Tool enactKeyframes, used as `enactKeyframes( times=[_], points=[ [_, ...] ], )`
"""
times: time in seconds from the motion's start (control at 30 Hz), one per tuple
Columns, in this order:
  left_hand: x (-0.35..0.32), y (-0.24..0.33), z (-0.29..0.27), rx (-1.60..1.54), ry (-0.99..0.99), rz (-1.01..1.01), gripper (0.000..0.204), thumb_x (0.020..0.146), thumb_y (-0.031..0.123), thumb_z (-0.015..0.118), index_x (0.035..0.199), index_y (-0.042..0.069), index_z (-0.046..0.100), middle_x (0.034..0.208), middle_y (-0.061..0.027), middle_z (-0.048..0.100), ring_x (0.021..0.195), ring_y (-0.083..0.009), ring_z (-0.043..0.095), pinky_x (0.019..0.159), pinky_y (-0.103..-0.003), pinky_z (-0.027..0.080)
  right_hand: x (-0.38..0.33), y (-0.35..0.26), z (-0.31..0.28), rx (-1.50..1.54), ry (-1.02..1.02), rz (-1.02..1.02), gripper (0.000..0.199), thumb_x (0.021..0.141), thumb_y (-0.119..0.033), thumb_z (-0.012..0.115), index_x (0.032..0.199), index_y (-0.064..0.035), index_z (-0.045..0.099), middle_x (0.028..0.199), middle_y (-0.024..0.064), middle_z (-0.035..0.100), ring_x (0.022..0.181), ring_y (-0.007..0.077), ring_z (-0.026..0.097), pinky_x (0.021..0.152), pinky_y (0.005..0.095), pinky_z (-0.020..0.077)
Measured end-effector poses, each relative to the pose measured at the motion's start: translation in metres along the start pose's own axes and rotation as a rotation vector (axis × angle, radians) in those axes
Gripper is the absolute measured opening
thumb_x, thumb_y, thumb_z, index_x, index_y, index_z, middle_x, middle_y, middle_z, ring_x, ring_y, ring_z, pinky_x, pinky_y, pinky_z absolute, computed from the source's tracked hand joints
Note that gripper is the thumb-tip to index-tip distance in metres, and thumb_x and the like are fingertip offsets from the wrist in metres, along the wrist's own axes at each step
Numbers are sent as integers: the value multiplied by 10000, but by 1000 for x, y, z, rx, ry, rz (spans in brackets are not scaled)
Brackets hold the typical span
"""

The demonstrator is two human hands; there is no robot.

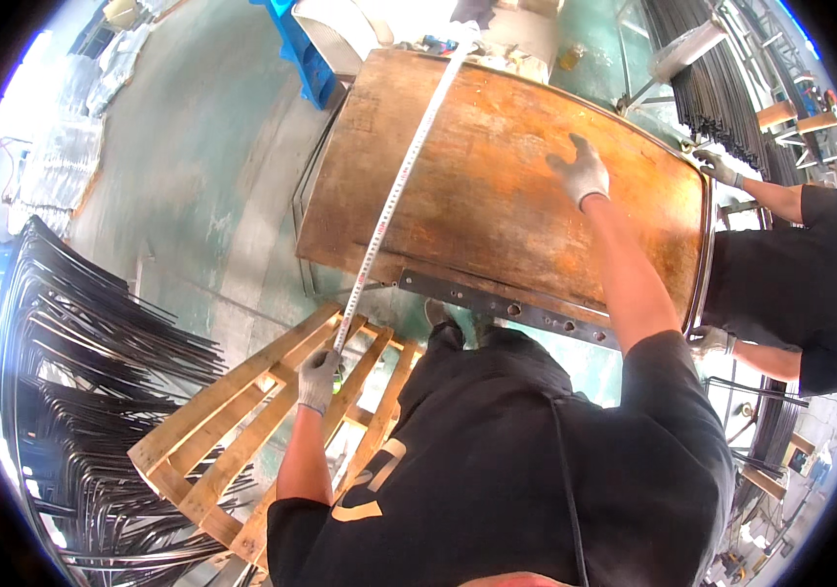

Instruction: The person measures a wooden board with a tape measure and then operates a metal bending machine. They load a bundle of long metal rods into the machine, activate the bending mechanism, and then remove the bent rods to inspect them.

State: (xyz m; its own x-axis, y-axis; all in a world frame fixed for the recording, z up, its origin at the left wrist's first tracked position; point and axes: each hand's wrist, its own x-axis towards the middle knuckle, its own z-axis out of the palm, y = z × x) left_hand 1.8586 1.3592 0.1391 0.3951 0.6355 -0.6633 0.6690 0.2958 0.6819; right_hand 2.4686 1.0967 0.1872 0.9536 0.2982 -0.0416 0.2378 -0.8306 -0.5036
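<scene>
My left hand (pixel 318 382), in a pale work glove, is closed around a tape measure; its case is mostly hidden in the fingers. From there the long white tape blade (pixel 399 186) runs slantwise over the left part of a worn, rust-brown table (pixel 477 166) to its far edge. At that far end something white, perhaps a gloved hand, meets the blade beside a dark shape. My right hand (pixel 583 171), gloved too, reaches over the tabletop with fingers spread and nothing in them. A dark bar with holes (pixel 506 308) lies along the table's near edge.
A co-worker in black (pixel 780 284) stands at the right, gloved hands at a dark rim along the table's right end. A wooden pallet (pixel 233 460) leans near my left arm. Bundles of black rods (pixel 96 342) fill the left; more rods (pixel 702 88) hang far right.
</scene>
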Motion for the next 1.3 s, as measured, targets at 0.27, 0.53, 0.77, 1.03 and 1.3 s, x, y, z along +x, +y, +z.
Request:
enactKeyframes(
  times=[0.27,0.53,0.77,1.03,1.3],
  points=[
    [23,10,1,-115,18,-47,276,1058,267,666,954,14,704,787,-51,669,654,-116,603,574,-278,481,93,-35,47,-277,-117,-134,931,868,-460,800,1635,-152,372,1716,90,343,1571,308,336,1258,430,353],
    [32,41,2,-93,91,-113,261,1044,227,657,907,14,714,772,-26,679,655,-79,585,585,-248,458,182,-76,102,-445,-146,-136,999,927,-622,677,1685,-119,262,1761,97,236,1630,274,193,1302,433,251],
    [62,43,-2,-180,98,-175,259,1041,257,675,946,19,711,771,-16,672,649,-75,583,564,-242,457,201,-81,124,-550,-176,-105,1042,920,-688,643,1682,-87,264,1758,107,247,1624,291,215,1300,391,258],
    [95,59,7,-117,51,-169,275,1036,276,679,972,13,721,779,-21,670,652,-84,581,573,-253,454,201,-86,123,-597,-188,-89,1029,930,-690,623,1683,-89,266,1760,104,243,1624,272,218,1299,366,264],
    [119,45,10,-114,5,-165,296,1022,287,692,923,10,735,778,-2,663,673,-70,558,592,-252,427,200,-87,127,-611,-184,-103,1027,932,-694,613,1681,-80,270,1759,112,244,1625,268,216,1303,359,256]
  ],
)
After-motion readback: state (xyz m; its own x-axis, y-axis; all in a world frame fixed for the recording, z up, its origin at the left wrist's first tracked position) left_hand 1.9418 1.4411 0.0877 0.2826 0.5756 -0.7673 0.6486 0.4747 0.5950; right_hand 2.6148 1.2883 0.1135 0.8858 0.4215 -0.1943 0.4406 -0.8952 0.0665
